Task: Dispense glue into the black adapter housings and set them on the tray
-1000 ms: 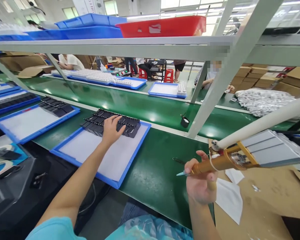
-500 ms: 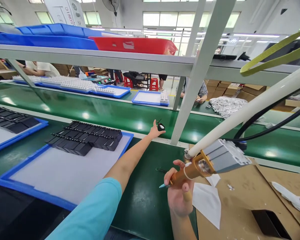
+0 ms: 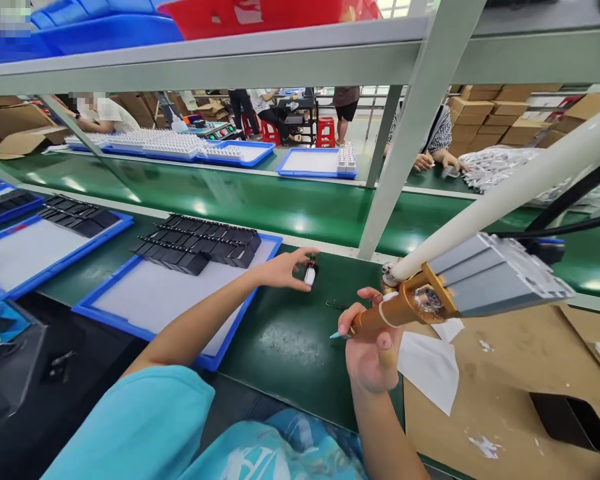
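My left hand (image 3: 286,268) is over the green bench, its thumb and fingers closed around a small black-and-white part (image 3: 310,275). A thin dark piece sticks up from that part. My right hand (image 3: 373,353) is curled around the lower end of a gold cylindrical tool (image 3: 377,321), with a pale blue pointed tip (image 3: 335,335) showing by the thumb. One finger wears a tan cover. Left of my left hand, rows of black boxes (image 3: 200,243) sit on a white-lined tray with a blue rim (image 3: 237,327).
A grey finned block (image 3: 510,277) and a white pole (image 3: 480,200) slant across the right side. A frame post (image 3: 400,140) rises from the bench. Cardboard (image 3: 480,373) carries white paper (image 3: 430,370) and an open black box (image 3: 570,423). Across the green belt (image 3: 240,193), other people sit.
My left hand has come back from the far belt edge toward me, carrying the small part. My right hand keeps its hold on the gold tool. The view has tilted down.
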`<state>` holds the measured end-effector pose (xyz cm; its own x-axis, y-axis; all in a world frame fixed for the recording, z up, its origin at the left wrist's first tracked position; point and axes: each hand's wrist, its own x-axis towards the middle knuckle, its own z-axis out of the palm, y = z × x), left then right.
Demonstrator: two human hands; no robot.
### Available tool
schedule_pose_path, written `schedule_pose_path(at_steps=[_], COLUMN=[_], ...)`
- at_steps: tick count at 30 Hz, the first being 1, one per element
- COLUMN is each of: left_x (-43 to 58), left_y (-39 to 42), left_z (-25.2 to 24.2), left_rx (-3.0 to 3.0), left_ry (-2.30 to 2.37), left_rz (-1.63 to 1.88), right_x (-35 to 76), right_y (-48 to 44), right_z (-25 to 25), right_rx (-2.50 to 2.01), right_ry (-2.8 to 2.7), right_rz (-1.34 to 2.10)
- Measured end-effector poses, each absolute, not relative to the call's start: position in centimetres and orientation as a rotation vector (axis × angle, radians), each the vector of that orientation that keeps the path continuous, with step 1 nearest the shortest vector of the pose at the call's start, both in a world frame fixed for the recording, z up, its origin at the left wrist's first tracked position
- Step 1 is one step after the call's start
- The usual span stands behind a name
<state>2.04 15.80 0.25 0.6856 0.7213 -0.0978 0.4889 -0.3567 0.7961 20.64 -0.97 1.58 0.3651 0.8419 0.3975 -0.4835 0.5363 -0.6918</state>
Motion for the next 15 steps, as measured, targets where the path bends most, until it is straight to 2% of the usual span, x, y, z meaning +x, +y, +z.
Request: schedule_pose_path(at_steps=[5, 15], left_x=[-2.4, -0.4], left_y=[10.7, 10.0], left_z=[-0.4, -0.8], left_rx=[1.976, 2.127], left_ry=[0.834, 1.004], left_rz=[0.154, 0.407], right_x=[20.6, 20.9], right_y=[-1.0, -0.6], right_z=[1.5, 1.1], right_rx=[-0.467, -0.505], right_ry=[-0.824, -0.812], right_rz=[0.918, 0.865])
